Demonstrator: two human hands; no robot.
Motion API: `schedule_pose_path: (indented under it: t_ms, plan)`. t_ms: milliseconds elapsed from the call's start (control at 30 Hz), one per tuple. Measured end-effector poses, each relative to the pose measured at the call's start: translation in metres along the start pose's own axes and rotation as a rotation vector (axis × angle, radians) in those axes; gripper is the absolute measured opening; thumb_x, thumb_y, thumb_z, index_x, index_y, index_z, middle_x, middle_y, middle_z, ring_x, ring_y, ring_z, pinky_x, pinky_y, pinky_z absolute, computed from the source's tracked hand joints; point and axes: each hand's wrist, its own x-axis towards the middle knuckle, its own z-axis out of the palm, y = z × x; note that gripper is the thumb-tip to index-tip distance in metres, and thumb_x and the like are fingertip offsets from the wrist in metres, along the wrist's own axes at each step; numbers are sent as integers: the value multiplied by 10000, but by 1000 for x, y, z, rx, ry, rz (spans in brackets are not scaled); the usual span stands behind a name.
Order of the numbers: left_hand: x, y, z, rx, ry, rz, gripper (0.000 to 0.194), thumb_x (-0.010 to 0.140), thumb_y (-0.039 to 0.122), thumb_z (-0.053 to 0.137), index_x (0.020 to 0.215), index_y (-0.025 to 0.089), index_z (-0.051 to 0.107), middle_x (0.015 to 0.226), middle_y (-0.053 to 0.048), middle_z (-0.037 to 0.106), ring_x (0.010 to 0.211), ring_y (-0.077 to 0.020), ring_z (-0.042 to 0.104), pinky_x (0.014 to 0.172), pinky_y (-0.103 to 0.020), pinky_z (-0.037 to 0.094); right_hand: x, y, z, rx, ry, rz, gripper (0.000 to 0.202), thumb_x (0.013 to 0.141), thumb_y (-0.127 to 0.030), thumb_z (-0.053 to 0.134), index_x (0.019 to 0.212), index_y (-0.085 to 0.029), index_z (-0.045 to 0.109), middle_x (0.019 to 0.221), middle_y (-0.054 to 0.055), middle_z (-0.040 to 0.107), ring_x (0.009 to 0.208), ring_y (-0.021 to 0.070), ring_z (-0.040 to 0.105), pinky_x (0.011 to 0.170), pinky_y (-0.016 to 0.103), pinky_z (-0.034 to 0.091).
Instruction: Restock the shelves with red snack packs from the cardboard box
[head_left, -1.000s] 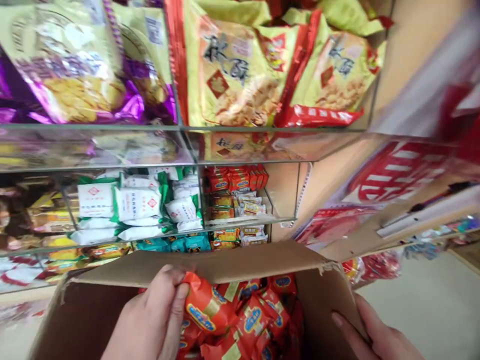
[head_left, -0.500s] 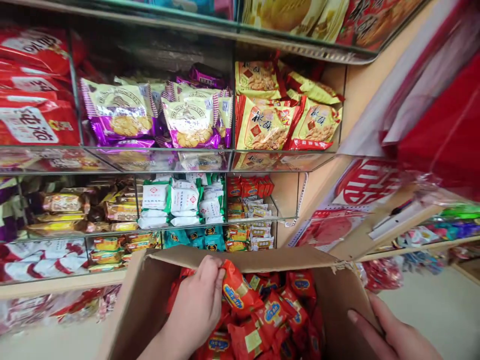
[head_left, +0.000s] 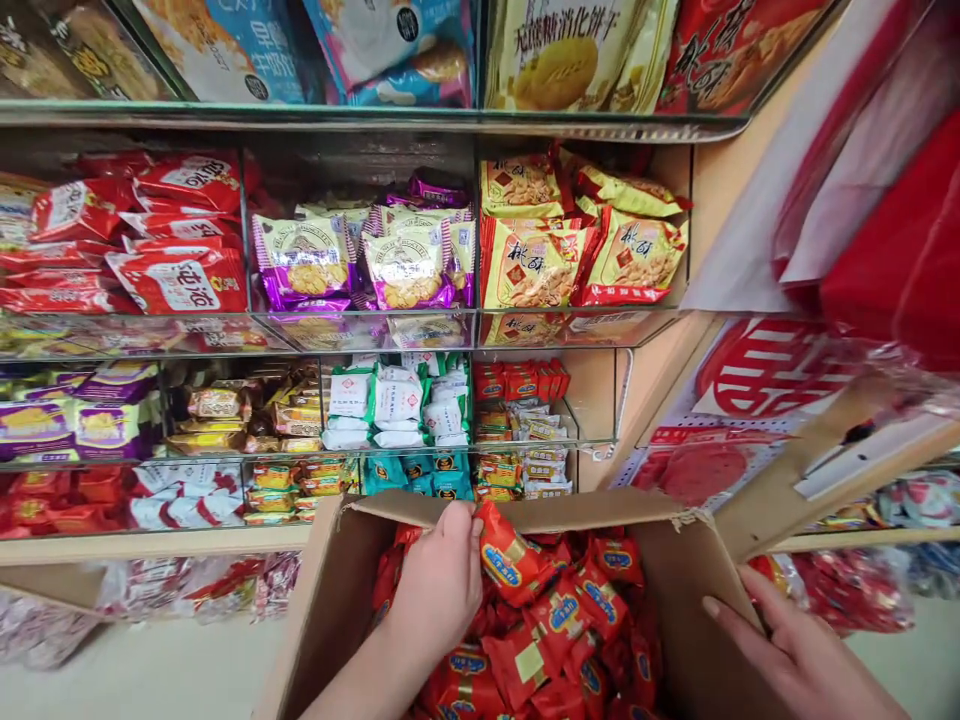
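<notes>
A cardboard box (head_left: 697, 610) stands low in front of me, its top open, with many small red snack packets (head_left: 566, 612) heaped inside. My left hand (head_left: 442, 570) reaches in over the heap and pinches the corner of one red packet (head_left: 514, 555), which has a blue and gold label. The fingertips are partly hidden behind the knuckles. At the box's right side, my right hand (head_left: 787, 640) grips the cardboard wall, thumb inside and fingers over the outer edge.
Glass-fronted shelves (head_left: 360, 335) of packaged biscuits rise behind the box. Yellow packets (head_left: 536, 265) and purple-and-cream packets (head_left: 409, 260) lie in the middle row. Red plastic-wrapped goods (head_left: 900, 230) hang at the right. Bagged goods (head_left: 202, 585) lie below the lowest shelf.
The view has shifted, so the box, both hands and lower shelves appear further right, and more of the upper and left shelves shows. The left hand keeps its pinch on the packet.
</notes>
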Motion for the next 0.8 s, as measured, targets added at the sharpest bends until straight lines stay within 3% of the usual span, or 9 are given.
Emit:
schedule_pose_path:
  t_ms: [200, 367, 467, 667, 800]
  plan:
    - [-4, -5, 4, -74, 58, -64, 149, 901, 271, 179, 811, 260, 298, 655, -3, 576, 558, -181, 601, 488, -269, 417, -1, 7, 9, 46, -99, -19, 426, 721, -567, 484, 984, -236, 534, 803, 63, 702, 540, 208, 635, 523, 261, 511]
    - [4, -5, 7, -76, 50, -44, 149, 894, 263, 211, 781, 259, 308, 611, 9, 568, 511, -170, 580, 471, -254, 399, 2, 18, 28, 17, -39, 10, 399, 731, -516, 494, 1001, -222, 519, 986, 95, 673, 893, 259, 636, 687, 302, 527]
    - [8, -3, 11, -35, 48, -27, 131, 888, 248, 221, 811, 248, 327, 613, -5, 584, 516, -182, 595, 451, -257, 388, 5, 24, 36, 131, -19, 45, 461, 703, -492, 527, 1062, -204, 500, 1066, 107, 642, 992, 266, 596, 767, 318, 516]
    - [-5, 7, 16, 75, 19, 73, 119, 861, 186, 261, 868, 225, 373, 705, -47, 623, 584, -236, 643, 476, -314, 442, 7, 32, 25, 414, -160, 148, 460, 703, -440, 565, 1101, -215, 525, 1029, 101, 659, 889, 261, 638, 739, 302, 528]
    - [-29, 7, 23, 158, 73, 98, 105, 861, 161, 278, 862, 223, 363, 705, -33, 615, 544, -220, 644, 437, -304, 455, 5, 28, 15, 416, -193, 168, 482, 680, -439, 590, 1105, -215, 552, 974, 96, 675, 844, 273, 644, 707, 322, 533]
